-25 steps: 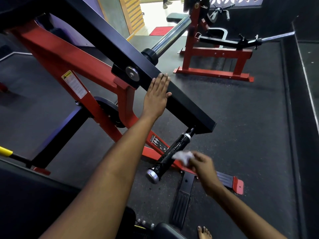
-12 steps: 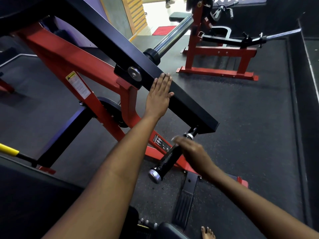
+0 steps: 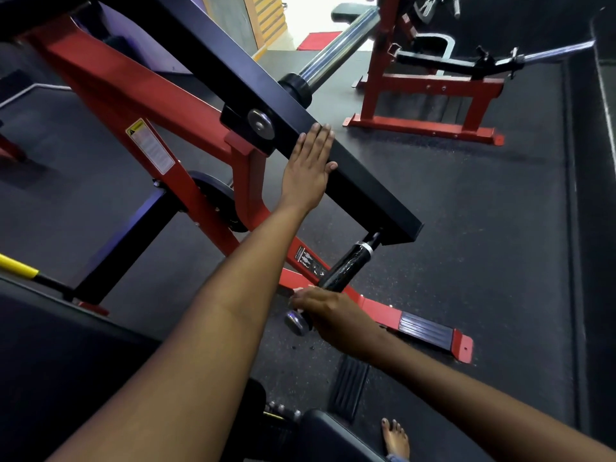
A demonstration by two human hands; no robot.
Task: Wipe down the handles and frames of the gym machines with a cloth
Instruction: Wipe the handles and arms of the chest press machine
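Observation:
My left hand (image 3: 308, 171) lies flat on the side of the black lever arm (image 3: 366, 191) of a red-framed machine (image 3: 110, 85), fingers straight and holding nothing. A glossy black handle (image 3: 346, 265) slants down from the arm's lower end. My right hand (image 3: 328, 311) is wrapped around the handle's lower part, just above its chrome end cap (image 3: 295, 323). The cloth is almost wholly hidden under that hand; only a pale sliver shows at the fingertips.
A chrome weight sleeve (image 3: 336, 53) juts from the lever arm toward the back. A second red machine (image 3: 420, 125) stands on the black rubber floor behind. A red footplate (image 3: 423, 326) lies right of the handle. My bare foot (image 3: 395, 435) and a yellow-tipped bar (image 3: 16, 266) are close by.
My right hand slid up the handle to near the arm, then back down to the chrome end. The white cloth, visible a second ago, is now covered. My left hand stayed put.

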